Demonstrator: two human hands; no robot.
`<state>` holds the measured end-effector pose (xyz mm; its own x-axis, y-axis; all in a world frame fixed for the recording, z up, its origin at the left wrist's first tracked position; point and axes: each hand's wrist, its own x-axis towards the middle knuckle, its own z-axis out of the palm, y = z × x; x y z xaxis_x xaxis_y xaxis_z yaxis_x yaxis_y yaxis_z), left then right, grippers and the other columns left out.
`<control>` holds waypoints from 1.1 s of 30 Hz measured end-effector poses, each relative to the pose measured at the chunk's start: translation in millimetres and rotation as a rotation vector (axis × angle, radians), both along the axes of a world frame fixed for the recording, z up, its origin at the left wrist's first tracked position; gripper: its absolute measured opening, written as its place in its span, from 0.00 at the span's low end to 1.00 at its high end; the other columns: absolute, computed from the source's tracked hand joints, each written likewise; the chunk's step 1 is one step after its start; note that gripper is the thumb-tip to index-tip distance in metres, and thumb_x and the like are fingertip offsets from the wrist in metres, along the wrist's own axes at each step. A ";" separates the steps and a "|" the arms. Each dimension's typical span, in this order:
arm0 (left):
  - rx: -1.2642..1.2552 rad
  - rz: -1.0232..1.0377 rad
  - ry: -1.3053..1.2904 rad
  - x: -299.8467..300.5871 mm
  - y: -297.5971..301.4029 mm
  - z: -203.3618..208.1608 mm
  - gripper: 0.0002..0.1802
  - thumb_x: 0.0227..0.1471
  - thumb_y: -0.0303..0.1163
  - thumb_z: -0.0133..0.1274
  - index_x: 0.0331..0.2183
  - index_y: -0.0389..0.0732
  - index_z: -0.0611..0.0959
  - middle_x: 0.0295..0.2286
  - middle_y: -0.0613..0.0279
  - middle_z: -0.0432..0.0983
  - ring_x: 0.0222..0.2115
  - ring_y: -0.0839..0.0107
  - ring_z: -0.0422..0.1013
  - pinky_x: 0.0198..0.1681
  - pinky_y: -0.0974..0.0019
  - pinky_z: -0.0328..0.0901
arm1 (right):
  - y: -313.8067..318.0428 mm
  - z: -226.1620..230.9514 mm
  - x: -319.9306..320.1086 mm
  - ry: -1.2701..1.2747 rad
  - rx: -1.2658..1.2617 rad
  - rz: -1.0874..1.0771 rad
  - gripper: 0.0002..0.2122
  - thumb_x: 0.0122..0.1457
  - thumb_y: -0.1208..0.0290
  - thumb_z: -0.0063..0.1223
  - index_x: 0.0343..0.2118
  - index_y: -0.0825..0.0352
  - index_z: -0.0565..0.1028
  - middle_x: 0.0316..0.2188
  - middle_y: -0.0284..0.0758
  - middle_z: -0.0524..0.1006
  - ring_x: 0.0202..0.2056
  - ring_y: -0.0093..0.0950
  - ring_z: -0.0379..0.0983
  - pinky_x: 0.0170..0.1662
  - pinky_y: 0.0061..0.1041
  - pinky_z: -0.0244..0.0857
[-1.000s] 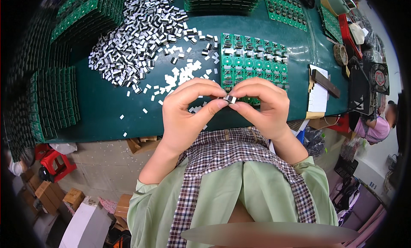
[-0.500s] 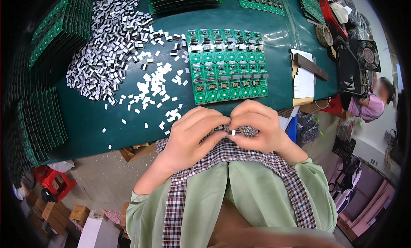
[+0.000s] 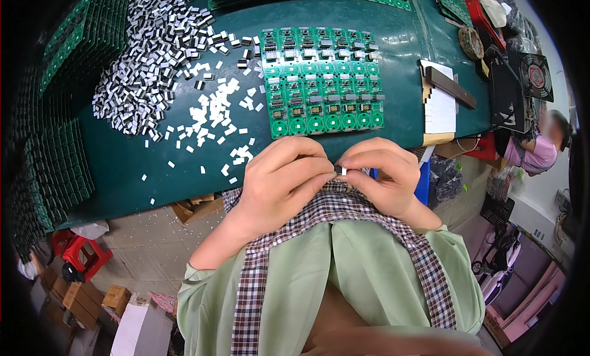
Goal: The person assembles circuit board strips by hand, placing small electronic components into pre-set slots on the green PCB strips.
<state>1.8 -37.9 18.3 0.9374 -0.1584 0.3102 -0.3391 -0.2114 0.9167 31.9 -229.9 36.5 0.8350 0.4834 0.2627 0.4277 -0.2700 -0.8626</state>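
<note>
Just off the table's front edge, my two hands meet over the checked apron. A small black-and-white display module [image 3: 339, 169] is between their fingertips, its white side turned towards my right hand. My left hand [image 3: 284, 175] pinches the dark end with thumb and forefinger. My right hand [image 3: 386, 172] is closed on the white end with its thumb and forefinger. Directly beyond them lies a green circuit-board panel [image 3: 322, 70] with rows of parts. Several display modules on its near row show dark faces with digits, and others have white or grey covers.
A big heap of black-and-white modules [image 3: 144, 73] covers the table's left part, with loose white slips [image 3: 212, 110] scattered beside it. Stacked circuit boards [image 3: 83, 39] stand far left. A dark bar [image 3: 450, 87] rests on paper at right. Another person [image 3: 538, 148] sits far right.
Both hands have moved slightly up and to the right with the module. The table and panel sit a little higher in the picture.
</note>
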 end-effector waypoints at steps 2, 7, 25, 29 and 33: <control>0.002 -0.026 0.017 1.7 1.3 0.4 0.08 0.38 0.22 0.60 0.27 0.38 0.80 0.28 0.61 0.73 0.29 0.65 0.71 0.30 0.67 0.66 | -3.4 -0.5 2.9 0.065 0.031 0.036 0.08 0.41 0.82 0.63 0.27 0.69 0.77 0.26 0.36 0.78 0.28 0.28 0.75 0.30 0.23 0.69; -0.072 -0.187 0.145 5.1 8.0 7.7 0.08 0.40 0.20 0.58 0.29 0.38 0.79 0.28 0.59 0.71 0.29 0.64 0.71 0.32 0.66 0.66 | -5.0 -0.7 4.4 0.291 0.145 0.066 0.08 0.41 0.82 0.62 0.27 0.70 0.77 0.27 0.37 0.78 0.29 0.27 0.75 0.32 0.22 0.68; 0.794 0.626 0.055 39.5 79.2 -36.3 0.08 0.49 0.20 0.49 0.33 0.33 0.80 0.36 0.55 0.73 0.37 0.60 0.70 0.43 0.64 0.64 | -39.7 3.3 53.1 -0.464 -0.581 -0.087 0.08 0.42 0.82 0.60 0.27 0.68 0.75 0.26 0.34 0.75 0.27 0.31 0.74 0.27 0.26 0.68; 0.791 0.621 0.042 39.0 80.5 -38.3 0.08 0.49 0.21 0.50 0.34 0.34 0.80 0.38 0.54 0.73 0.38 0.59 0.70 0.43 0.63 0.63 | -40.6 0.8 52.7 -0.458 -0.566 -0.090 0.08 0.42 0.81 0.60 0.27 0.68 0.75 0.26 0.34 0.74 0.26 0.31 0.74 0.27 0.26 0.68; 0.794 0.633 0.036 37.8 78.5 -35.7 0.11 0.48 0.22 0.51 0.37 0.36 0.79 0.41 0.54 0.71 0.42 0.57 0.68 0.47 0.60 0.61 | -40.9 5.9 55.3 -0.404 -0.579 -0.044 0.08 0.43 0.79 0.60 0.28 0.68 0.76 0.26 0.33 0.74 0.26 0.30 0.74 0.27 0.24 0.68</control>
<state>39.6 40.6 -17.5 0.9271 0.2225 0.3017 0.0714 -0.8949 0.4406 87.2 -270.8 42.4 0.7487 0.6067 0.2672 0.6620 -0.6619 -0.3516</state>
